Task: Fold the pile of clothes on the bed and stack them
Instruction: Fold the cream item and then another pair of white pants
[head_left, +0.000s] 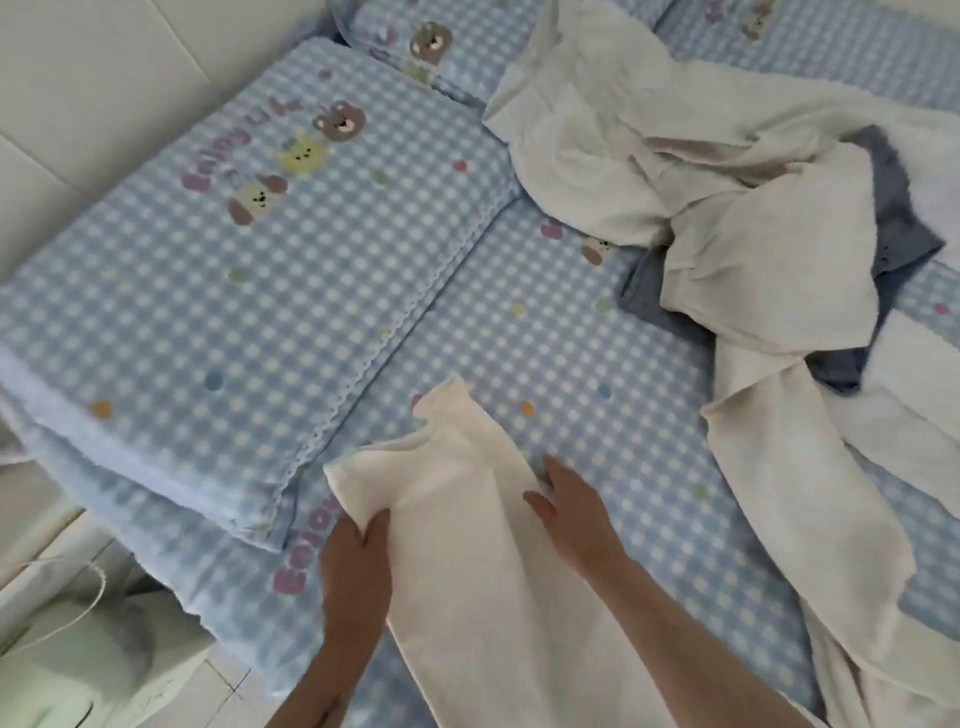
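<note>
Cream cloth (478, 545), a long narrow garment, is spread lengthwise on the checked bed sheet (597, 364), running from the bottom edge of the view up toward the middle of the bed. Its upper end is partly doubled over, with one flap reaching a little farther up the sheet than the other. The left hand (358, 561) is set on the left edge of this garment, its fingers curled over a bunched fold of the fabric, which is gripped between fingers and thumb. The right hand (571, 512) is laid on the garment's right edge with fingers fairly straight and pressed down flat, partly on the cloth and partly on the sheet beside it.

Up and to the right of the cream garment, well apart from it, the pile of clothes (701, 171) is heaped unfolded: mostly white pieces, with a blue garment (644, 291) showing underneath. One long white piece (810, 493) trails from the pile down along the right side of the garment.

To the left of the garment, a folded checked blanket (234, 249) with cartoon animals is seen lying on the sheet, just beside the garment's upper left corner.
</note>
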